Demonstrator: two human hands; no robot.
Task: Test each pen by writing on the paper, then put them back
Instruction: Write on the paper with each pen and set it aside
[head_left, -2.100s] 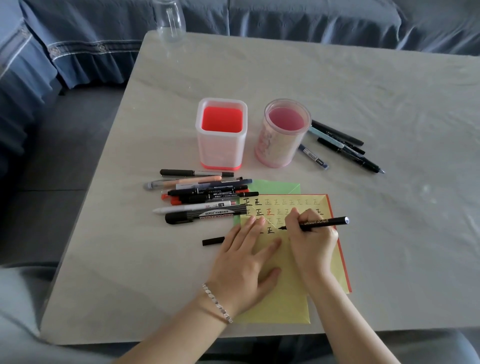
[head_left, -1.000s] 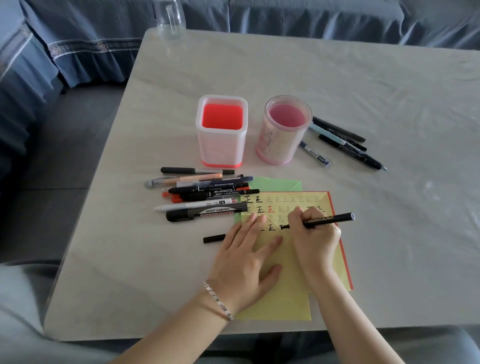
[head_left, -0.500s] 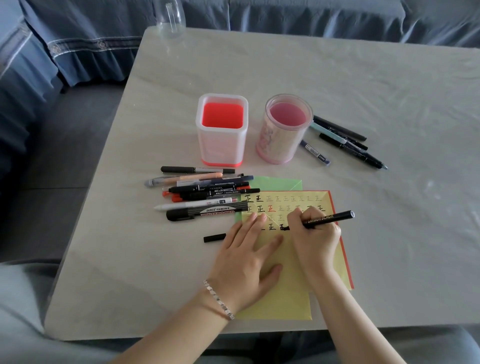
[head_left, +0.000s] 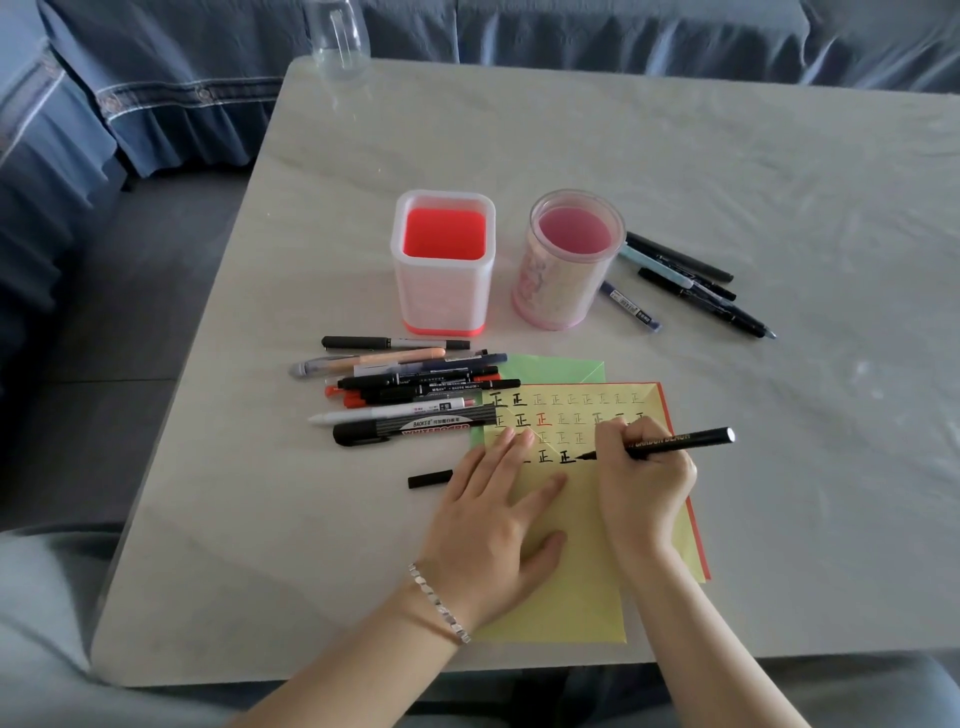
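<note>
My right hand (head_left: 644, 483) grips a black pen (head_left: 675, 444) with its tip touching the yellow paper (head_left: 576, 519), just right of a fresh black character. My left hand (head_left: 493, 525) lies flat with spread fingers on the paper's left part. Rows of written characters fill the sheet's top. The pen's black cap (head_left: 430, 479) lies on the table left of my left hand. A pile of several pens (head_left: 410, 389) lies left of the paper. Several more pens (head_left: 685, 283) lie right of the round pink holder (head_left: 569, 260). A square red holder (head_left: 443, 260) stands beside it.
Green paper (head_left: 561, 369) and red paper (head_left: 693, 519) stick out under the yellow sheet. A clear glass (head_left: 337, 36) stands at the table's far edge. Blue sofa cloth (head_left: 156, 93) surrounds the table (head_left: 727, 156) at back and left.
My right hand has written further strokes and shifted slightly right along the bottom row; one more black character now stands there. My left hand has stayed flat on the paper.
</note>
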